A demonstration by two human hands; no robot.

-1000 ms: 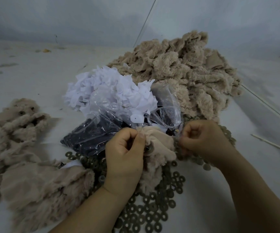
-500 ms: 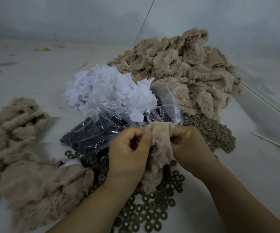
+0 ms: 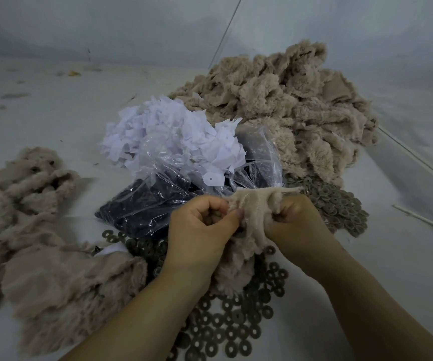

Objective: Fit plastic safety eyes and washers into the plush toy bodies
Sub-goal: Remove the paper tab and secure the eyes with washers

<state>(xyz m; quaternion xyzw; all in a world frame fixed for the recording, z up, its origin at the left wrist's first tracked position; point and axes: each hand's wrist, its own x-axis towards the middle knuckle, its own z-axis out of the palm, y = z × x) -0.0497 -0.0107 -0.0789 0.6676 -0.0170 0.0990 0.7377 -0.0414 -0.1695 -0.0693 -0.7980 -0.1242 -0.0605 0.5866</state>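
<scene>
Two hands on one plush body [image 3: 249,220]: left hand [image 3: 202,230] pinching its left edge, right hand [image 3: 296,225] gripping its right edge, backing stretched between. Washers [image 3: 226,324] too many to count, spread below the grip and heaped right of it. One bag of eyes [image 3: 142,207] just behind the grip, paper scraps [image 3: 168,131] on top. Versus 0.5 s ago: fabric pulled wider, right hand slightly further right. Plush piles: one far pile [image 3: 288,105] behind, one near pile [image 3: 41,256] left. Eye itself hidden by fingers.

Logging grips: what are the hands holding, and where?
Both hands, left hand and right hand, pinch one beige plush body at its top edge.
</scene>
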